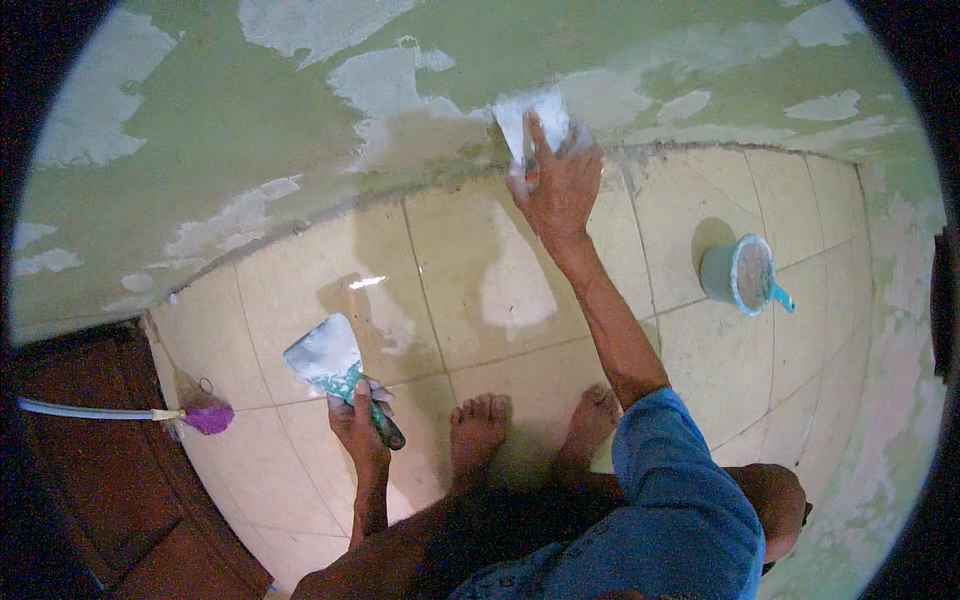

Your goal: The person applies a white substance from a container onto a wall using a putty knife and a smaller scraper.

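My right hand (562,185) reaches up to the green wall (270,110), its fingers wrapped round a putty knife (515,125) with the forefinger laid along the blade. The wide blade lies against the wall just above the floor line, and the fingers' edge is slightly blurred. Lower left, my left hand (358,422) grips a second putty knife (328,352) by its dark green handle. This one is held over the floor tiles, its broad blade tilted up and smeared with white filler. Pale filler patches (385,90) spread over the wall near the right hand.
On the floor at right stands a light-blue dipper (738,277) filled with greyish paste. A broom with purple bristles (208,417) is at left, beside a dark brown door (90,460). My bare feet (478,430) are on the cream tiles (330,460). Another patched wall (890,330) rises at right.
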### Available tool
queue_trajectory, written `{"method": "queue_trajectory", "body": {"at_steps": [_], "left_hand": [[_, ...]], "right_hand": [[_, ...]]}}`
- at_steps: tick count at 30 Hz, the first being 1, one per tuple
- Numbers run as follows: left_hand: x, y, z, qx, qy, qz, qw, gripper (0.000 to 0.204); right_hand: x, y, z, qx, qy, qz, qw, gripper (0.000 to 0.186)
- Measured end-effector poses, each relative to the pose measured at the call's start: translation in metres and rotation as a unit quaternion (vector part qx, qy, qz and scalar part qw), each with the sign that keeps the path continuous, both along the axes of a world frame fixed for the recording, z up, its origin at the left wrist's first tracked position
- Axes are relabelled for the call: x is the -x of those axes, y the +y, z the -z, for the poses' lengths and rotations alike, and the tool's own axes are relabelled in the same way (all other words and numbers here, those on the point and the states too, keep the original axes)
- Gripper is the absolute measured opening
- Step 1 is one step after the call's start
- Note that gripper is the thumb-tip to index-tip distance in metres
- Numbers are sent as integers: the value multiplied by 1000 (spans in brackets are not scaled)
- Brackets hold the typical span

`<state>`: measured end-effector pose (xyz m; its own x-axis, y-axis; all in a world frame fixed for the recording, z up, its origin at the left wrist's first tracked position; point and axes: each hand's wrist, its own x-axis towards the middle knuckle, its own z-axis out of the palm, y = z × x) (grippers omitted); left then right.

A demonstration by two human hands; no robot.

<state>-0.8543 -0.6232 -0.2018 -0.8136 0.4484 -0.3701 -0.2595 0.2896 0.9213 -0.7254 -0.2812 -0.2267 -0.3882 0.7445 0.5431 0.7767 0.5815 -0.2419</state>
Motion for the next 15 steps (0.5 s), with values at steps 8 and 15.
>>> {"method": "queue_trajectory", "body": {"at_steps": [8, 15], "left_hand": [[4, -6, 1, 13, 22, 10, 1000, 12], [-1, 5, -6, 5, 11, 27, 1000, 13]], "right_hand": [[-25, -5, 24, 67, -15, 35, 997, 86], [3, 21, 56, -17, 46, 31, 998, 74]]}}
